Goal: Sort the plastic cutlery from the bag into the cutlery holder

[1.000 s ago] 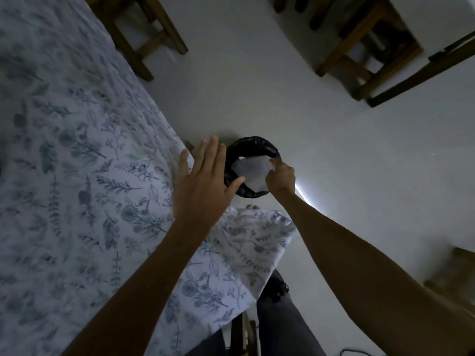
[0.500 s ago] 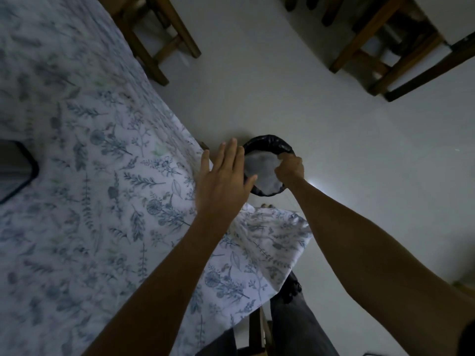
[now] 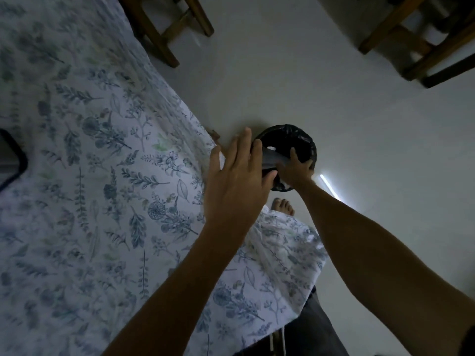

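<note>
Since half a second ago, both hands are pushing further out over the bin [image 3: 305,145] on the floor [image 3: 334,111], and the pale bag [image 3: 273,158] is sinking lower into its black liner. Reaching past the table edge, the left hand [image 3: 235,181] is hovering with fingers straight and spread — thumb touching the bag's near side. Beyond it, the right hand [image 3: 295,170] is curling its fingers round the bag — pressing it down inside the bin. Below, the flowered tablecloth [image 3: 102,176] is hanging over the corner, with a bare foot [image 3: 282,206] showing just beside it.
</note>
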Motion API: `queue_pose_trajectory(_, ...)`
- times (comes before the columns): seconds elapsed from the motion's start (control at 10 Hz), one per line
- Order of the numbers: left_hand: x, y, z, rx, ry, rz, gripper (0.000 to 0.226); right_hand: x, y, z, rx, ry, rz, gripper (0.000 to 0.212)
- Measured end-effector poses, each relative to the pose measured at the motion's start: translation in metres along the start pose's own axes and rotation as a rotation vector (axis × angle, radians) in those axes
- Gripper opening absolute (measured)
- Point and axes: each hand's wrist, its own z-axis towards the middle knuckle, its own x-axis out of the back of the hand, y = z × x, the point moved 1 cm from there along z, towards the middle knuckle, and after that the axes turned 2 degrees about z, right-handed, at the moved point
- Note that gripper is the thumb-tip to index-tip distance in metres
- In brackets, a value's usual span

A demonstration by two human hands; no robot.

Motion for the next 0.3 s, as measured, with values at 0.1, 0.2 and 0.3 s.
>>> queue_pose_trajectory(0.1, 0.003, 0.001, -0.002, 0.001, -0.003, -0.007, 0.067, 0.010, -0.008, -0.014, 0.069, 0.057, -0.089, 0.069)
queue_pose_trajectory(0.2, 0.007, 0.000, -0.001, -0.002, 0.017, -0.067, 0.065, 0.036, -0.022, -0.037, 0.221, 0.128, -0.166, 0.065)
queue_pose_trajectory(0.3, 0.026, -0.009, -0.011, 0.027, 0.083, -0.130, 0.063, 0.073, -0.057, -0.079, 0.384, 0.227, -0.229, 0.063)
